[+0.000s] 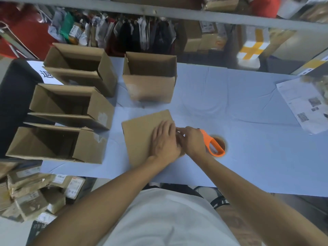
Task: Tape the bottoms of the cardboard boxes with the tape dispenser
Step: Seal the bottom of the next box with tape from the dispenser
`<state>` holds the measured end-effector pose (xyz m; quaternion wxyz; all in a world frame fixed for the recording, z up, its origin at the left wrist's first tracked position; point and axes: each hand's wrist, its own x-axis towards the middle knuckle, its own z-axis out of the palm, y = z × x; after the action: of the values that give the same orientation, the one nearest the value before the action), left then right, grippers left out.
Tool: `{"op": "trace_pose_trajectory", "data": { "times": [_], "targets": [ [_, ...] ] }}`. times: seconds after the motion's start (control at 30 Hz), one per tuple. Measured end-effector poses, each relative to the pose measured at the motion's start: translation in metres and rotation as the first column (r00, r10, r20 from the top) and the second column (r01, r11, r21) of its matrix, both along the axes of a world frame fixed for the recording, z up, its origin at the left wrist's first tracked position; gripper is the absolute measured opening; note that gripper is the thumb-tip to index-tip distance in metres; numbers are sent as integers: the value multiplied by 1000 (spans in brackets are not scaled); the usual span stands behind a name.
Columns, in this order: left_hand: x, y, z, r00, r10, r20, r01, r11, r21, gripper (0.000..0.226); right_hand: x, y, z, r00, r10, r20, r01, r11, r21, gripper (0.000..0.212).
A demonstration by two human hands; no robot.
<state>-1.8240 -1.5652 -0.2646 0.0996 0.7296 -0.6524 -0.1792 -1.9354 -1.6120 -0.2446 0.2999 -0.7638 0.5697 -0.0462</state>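
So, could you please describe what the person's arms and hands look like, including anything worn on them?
Both arms are bare along all of their visible length: no sleeves, gloves, watch or bracelet show. The left hand and right hand carry no visible rings, though the picture is slightly blurred. The person wears a light, whitish top over the torso; its sleeves are not in view.

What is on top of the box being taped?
The left hand lies flat on the box; the right hand holds the orange tape dispenser at its right edge. The hands cover any tape there.
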Motion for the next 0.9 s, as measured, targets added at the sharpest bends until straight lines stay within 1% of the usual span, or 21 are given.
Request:
{"op": "trace_pose_trajectory", "data": {
  "times": [0.03, 0.1, 0.17, 0.2, 0.23, 0.3, 0.33, 0.43, 0.47, 0.57, 0.63, 0.67, 0.7, 0.77, 0.8, 0.83, 0.87, 0.9],
  "targets": [
    [-2, 3, -4, 999, -35, 12, 35, 999, 12, 71, -4, 4, -3, 1000, 0, -6, 0, 1000, -14, 23],
    [1, 5, -12, 985, -148, 85, 145, 989, 35, 79, -21, 8, -6, 996, -57, -65, 51, 995, -87, 32],
    [6, 4, -16, 970, -214, 113, 208, 976, 61, 76, -47, 10, -10, 974, -167, -156, 142, 977, -156, 34],
    [7, 3, -17, 969, -222, 111, 217, 975, 59, 73, -60, 13, -12, 959, -195, -206, 165, 974, -153, 31],
    [8, 3, -17, 969, -224, 107, 219, 974, 53, 71, -69, 18, -15, 947, -188, -259, 162, 980, -119, 31],
    [5, 7, -18, 970, -223, 93, 221, 975, 37, 68, -82, 27, -23, 931, -100, -352, 101, 995, -14, 43],
    [3, 11, -18, 971, -222, 84, 221, 975, 30, 66, -85, 29, -27, 922, -72, -381, 71, 997, -15, 45],
    [-2, 24, -18, 970, -232, 69, 232, 973, 12, 61, -90, 20, -32, 899, -57, -434, 2, 992, -126, 50],
    [-3, 27, -18, 969, -237, 74, 237, 971, 3, 59, -91, 16, -33, 908, -37, -416, -10, 994, -111, 53],
    [-3, 26, -16, 973, -217, 80, 220, 975, -25, 51, -93, 10, -33, 954, 57, -294, -63, 998, -12, 66],
    [-4, 20, -11, 982, -179, 63, 181, 983, -25, 45, -100, 5, -29, 971, 67, -231, -80, 996, -48, 68],
    [-3, 16, -9, 987, -156, 39, 157, 987, -33, 42, -105, 1, -27, 982, 49, -180, -64, 995, -80, 65],
    [-3, 12, -6, 991, -131, 5, 131, 990, -45, 40, -111, -2, -25, 995, 14, -96, -23, 996, -90, 60],
    [0, 3, -1, 993, -82, -87, 77, 995, -56, 39, -119, -4, -17, 988, -76, 133, 79, 997, -20, 57],
    [2, -3, 2, 986, -59, -157, 52, 997, -50, 38, -120, -3, -13, 964, -111, 241, 106, 994, 35, 54],
    [3, -9, 6, 970, -32, -242, 23, 999, -40, 36, -120, -1, -8, 941, -132, 311, 112, 990, 81, 50],
    [4, -16, 10, 942, 9, -335, -17, 1000, -20, 33, -118, 0, -3, 932, -145, 331, 113, 987, 116, 49],
    [4, -22, 15, 904, 69, -422, -67, 998, 19, 30, -115, 2, 2, 934, -156, 321, 115, 983, 143, 57]
  ]
}}
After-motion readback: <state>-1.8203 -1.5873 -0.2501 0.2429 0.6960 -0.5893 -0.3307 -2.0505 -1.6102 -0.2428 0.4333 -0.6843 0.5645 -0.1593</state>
